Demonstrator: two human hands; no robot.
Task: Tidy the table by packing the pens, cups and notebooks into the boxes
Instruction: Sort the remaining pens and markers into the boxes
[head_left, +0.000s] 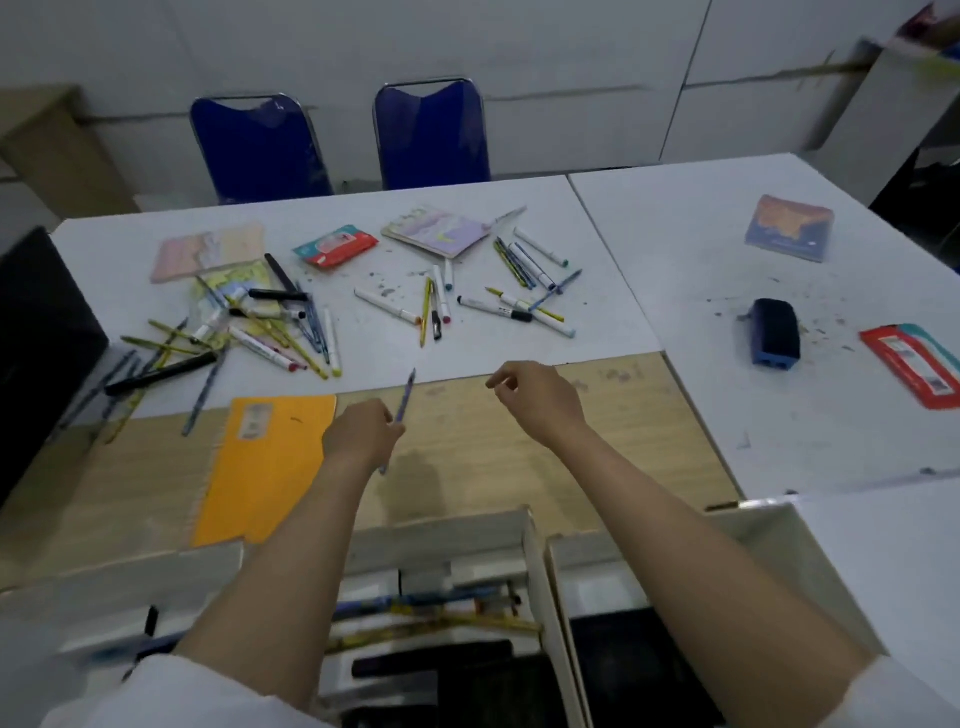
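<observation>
The person's left hand (358, 434) is closed around a blue pen (401, 408), fingers pinched on the lower part of its barrel. The pen stands nearly upright in the view, its long axis running from about six o'clock to twelve, leaning a touch toward one o'clock; the upper tip points away toward the far chairs, and a short end pokes out below the fist. It hangs above the wood-coloured strip of the table (519, 441), not touching it.

The right hand (535, 397) is at three o'clock from the left one, well apart from it, holding nothing. Its fingers are loosely curled with a narrow gap between thumb and forefinger.

At nine o'clock of the left hand lies an orange notebook (265, 467), flat, its long side running toward the near edge. Toward eleven o'clock a heap of pens (260, 332) lies crossed in all directions on the white top, with a smaller scatter (493, 296) at twelve to one o'clock. Far out at two o'clock sits a blue notebook (789, 228), and nearer it a dark blue eraser block (774, 332).

At six o'clock, under the forearms, an open white box (530, 551) already holds several pens lying crosswise, left to right. A second box (779, 540) stands just beside it at the right.
</observation>
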